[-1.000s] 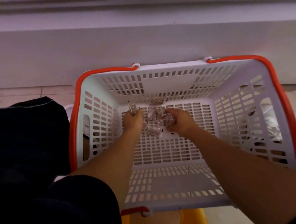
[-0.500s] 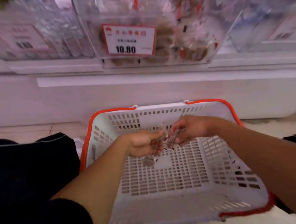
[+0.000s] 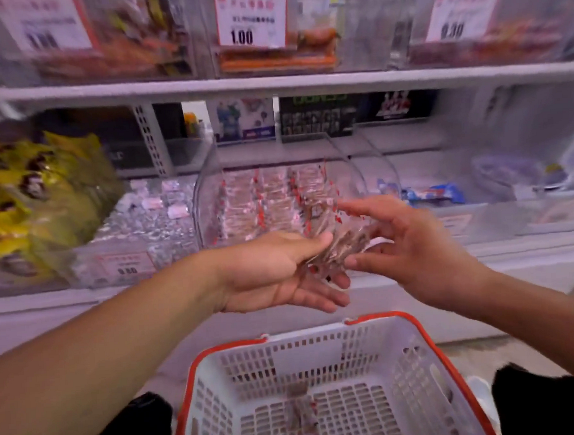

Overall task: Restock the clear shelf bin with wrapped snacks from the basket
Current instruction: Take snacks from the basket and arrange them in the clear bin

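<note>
Both hands are up in front of the shelf, a bundle of wrapped snacks (image 3: 338,244) caught between them. The left hand (image 3: 282,274) lies palm-up beneath the bundle, thumb pressed across the top of it, fingers loosely cupped: that is the grip doing the holding. The right hand (image 3: 410,244) sits just right of the bundle with fingers spread, only their tips touching the wrappers.

The clear shelf bin (image 3: 278,201) lies straight beyond the bundle, far and a touch left, its curved front rim just past the fingertips. Rows of matching packets already stand inside. The bundle's long axis slants from near-left to far-right, roughly pointing at the bin's right half. Both hands look about equally near the opening, I'd say.

Down near the body, the basket (image 3: 321,382) holds a few packets left on its floor (image 3: 301,413). Motion blur smears everything: I can't count the packets in hand.
</note>
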The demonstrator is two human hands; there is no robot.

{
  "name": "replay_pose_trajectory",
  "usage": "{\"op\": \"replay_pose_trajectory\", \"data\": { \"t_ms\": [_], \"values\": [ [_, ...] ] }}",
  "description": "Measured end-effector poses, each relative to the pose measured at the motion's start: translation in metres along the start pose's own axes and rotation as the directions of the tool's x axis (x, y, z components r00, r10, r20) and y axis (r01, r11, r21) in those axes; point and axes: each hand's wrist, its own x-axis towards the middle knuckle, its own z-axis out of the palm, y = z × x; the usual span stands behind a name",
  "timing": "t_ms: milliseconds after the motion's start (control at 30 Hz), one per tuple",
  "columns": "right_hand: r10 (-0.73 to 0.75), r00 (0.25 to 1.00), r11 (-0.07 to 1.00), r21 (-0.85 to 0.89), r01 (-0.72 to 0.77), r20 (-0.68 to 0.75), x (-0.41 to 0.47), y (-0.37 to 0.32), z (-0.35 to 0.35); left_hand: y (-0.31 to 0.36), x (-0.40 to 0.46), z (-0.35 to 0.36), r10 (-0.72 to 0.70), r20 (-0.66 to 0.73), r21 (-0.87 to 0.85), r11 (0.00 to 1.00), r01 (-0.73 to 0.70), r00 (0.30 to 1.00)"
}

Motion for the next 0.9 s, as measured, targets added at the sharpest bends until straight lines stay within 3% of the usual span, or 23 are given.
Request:
{"op": "replay_pose_trajectory", "data": {
  "t_ms": [67, 267, 400, 533, 633, 767, 900],
  "values": [
    [-0.064, 0.997, 0.991, -0.111, 0.069, 0.043, 0.005, -0.008, 0.007, 0.007, -0.007, -0.002, 0.038, -0.043, 0.028, 0.999, -0.037, 0.998],
    [0.013, 0.972, 0.999, -0.034, -0.005, 0.233, 0.01, -0.008, 0.012, 0.006, -0.002, -0.009, 0.048, -0.072, -0.101, 0.993, -0.055, 0.996],
    [-0.035, 0.985, 0.991, -0.122, 0.056, 0.166, 0.013, -0.004, 0.02, 0.003, 0.004, -0.007, 0.062, -0.172, -0.086, 0.993, -0.078, 0.983],
    [-0.158, 0.987, 0.984, -0.087, 0.156, -0.01, 0.017, 0.003, 0.035, 0.001, 0.016, -0.006, 0.182, -0.401, -0.163, 0.95, -0.265, 0.898],
    [-0.18, 0.981, 0.983, -0.037, 0.178, -0.067, 0.021, 0.004, 0.039, -0.001, 0.019, -0.006, 0.206, -0.475, -0.249, 0.901, -0.355, 0.856],
    [-0.179, 0.981, 0.983, -0.06, 0.174, -0.081, 0.02, 0.005, 0.044, -0.009, 0.024, -0.002, 0.32, -0.51, -0.108, 0.897, -0.429, 0.798],
    [-0.111, 0.994, 0.993, -0.033, 0.11, -0.002, 0.019, 0.007, 0.049, -0.014, 0.031, 0.0, 0.397, -0.51, 0.012, 0.89, -0.455, 0.763]
  ]
}}
